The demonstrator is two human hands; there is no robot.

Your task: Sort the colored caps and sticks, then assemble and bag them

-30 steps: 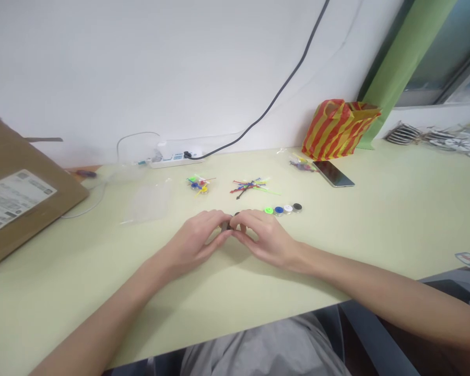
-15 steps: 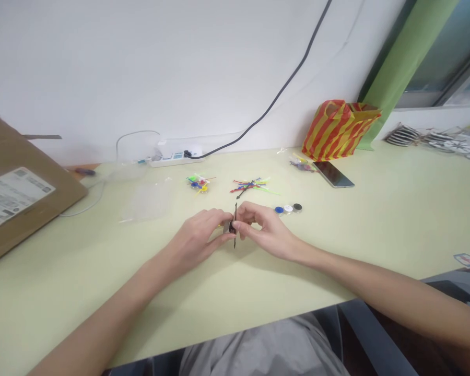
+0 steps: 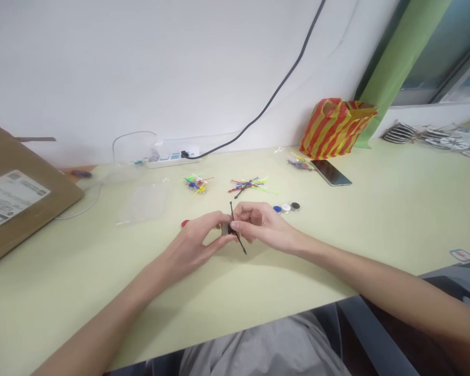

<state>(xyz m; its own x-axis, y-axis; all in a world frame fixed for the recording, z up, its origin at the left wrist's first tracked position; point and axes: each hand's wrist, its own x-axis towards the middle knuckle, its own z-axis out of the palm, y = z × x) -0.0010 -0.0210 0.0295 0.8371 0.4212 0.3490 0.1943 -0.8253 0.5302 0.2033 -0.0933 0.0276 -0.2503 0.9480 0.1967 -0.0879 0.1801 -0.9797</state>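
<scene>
Between my left thumb and fingers is a small greyish round piece, and my left hand (image 3: 203,235) is closed on it. My right hand (image 3: 260,224) pinches the middle of a thin black arrow pointer (image 3: 242,245) against that piece. The pointer slants, its lower tip sticking out below my fingers; where the two parts meet is mostly hidden. Just beyond my right hand stand a blue cap (image 3: 277,209), a white cap (image 3: 285,208) and a black cap (image 3: 295,207) in a row. A red cap (image 3: 185,223) shows behind my left hand.
Farther back lie a pile of coloured arrow pointers (image 3: 248,186), a cluster of coloured parts (image 3: 197,184) and a clear plastic bag (image 3: 143,204). A phone (image 3: 331,172) rests by a striped bag (image 3: 337,129). A cardboard box (image 3: 23,193) stands left; a power strip (image 3: 174,159) lies along the wall.
The black pointer has turned from nearly upright to slanted, its lower tip swinging right. The red cap behind my left hand has come into view. Both hands keep their grip.
</scene>
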